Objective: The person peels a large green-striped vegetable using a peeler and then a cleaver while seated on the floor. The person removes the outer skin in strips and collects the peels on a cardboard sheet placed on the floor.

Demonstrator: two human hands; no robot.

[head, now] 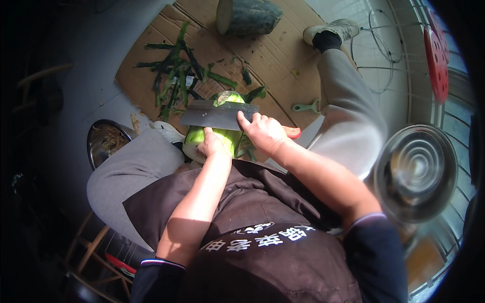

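Between my knees lies a length of peeled, pale green winter melon (195, 139), its white cut end toward me. My left hand (215, 144) grips its near part, thumb on top. A broad-bladed cleaver (212, 114) lies across the melon, its blade hiding the middle. My right hand (266, 132) holds the cleaver where the red handle meets the blade, one finger laid along the blade's side. At the far end of the melon, a brownish patch of rind shows beyond the blade. Whether the edge has entered the flesh, I cannot tell.
Dark green peelings (184, 85) litter a cardboard sheet (284, 68). An unpeeled winter melon piece (252, 17) lies at its far edge. A green peeler (304, 107) is by my right leg. A steel bowl (91, 142) with scraps stands left; a steel basin (416, 170) is at right.
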